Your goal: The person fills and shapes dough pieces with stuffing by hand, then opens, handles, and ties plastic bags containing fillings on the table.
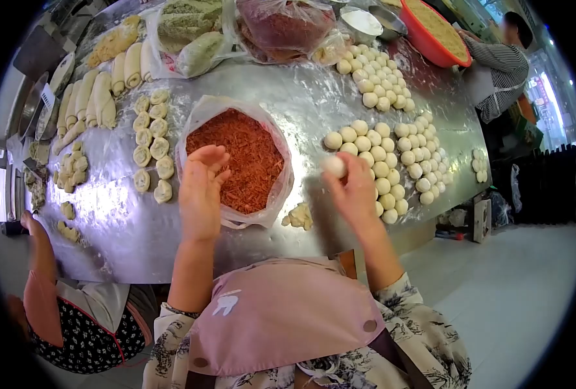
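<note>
Between the thumb and fingers of my right hand [352,185] is a round white dough ball [334,166], just left of the rows of finished balls [382,155]. My left hand [201,188] is raised over the left edge of a plastic bag [280,194] of reddish shredded filling [236,162]; its fingers are apart and it holds nothing. A small lump of dough [298,217] lies on the metal table [314,104] between my hands. Two columns of flattened dough pieces [160,146] stand left of the bag.
Dough rolls [87,97] and small pieces [72,167] lie at the left. Bags of green [190,32] and red filling [284,26], a white bowl [362,23] and a red basin [434,32] line the back. People stand at lower left [93,318] and upper right [505,71].
</note>
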Demonstrator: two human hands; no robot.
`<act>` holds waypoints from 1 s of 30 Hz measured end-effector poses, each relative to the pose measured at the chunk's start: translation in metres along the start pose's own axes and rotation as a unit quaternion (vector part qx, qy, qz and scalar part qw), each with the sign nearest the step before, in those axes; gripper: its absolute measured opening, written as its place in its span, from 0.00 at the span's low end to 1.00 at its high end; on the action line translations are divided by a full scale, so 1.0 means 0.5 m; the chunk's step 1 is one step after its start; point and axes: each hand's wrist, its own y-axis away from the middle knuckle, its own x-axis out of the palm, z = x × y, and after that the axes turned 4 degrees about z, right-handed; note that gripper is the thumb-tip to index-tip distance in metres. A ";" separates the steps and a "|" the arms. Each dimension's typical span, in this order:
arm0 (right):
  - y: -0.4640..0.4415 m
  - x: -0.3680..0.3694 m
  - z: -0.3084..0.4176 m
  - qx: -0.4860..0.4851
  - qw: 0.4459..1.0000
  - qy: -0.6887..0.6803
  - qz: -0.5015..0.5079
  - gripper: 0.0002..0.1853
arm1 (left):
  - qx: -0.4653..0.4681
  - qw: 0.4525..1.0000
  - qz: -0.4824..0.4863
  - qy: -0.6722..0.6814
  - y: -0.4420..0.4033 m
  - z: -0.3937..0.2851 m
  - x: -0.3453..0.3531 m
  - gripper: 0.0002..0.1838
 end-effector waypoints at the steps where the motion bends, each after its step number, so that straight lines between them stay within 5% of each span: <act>1: -0.007 -0.010 -0.025 0.020 0.999 0.032 0.022 0.21 | -0.012 1.000 -0.011 -0.011 0.001 -0.002 -0.004 0.21; 15: -0.057 0.063 -0.093 0.065 0.978 0.158 0.122 0.21 | -0.087 0.996 -0.016 -0.020 0.031 -0.019 -0.016 0.15; 22: -0.052 0.022 -0.091 0.095 0.989 0.097 0.062 0.14 | -0.076 0.996 -0.014 0.048 0.051 -0.041 -0.056 0.18; 30: -0.050 0.069 -0.143 0.005 0.985 0.158 0.073 0.04 | -0.042 0.984 -0.175 0.014 0.086 -0.044 -0.162 0.15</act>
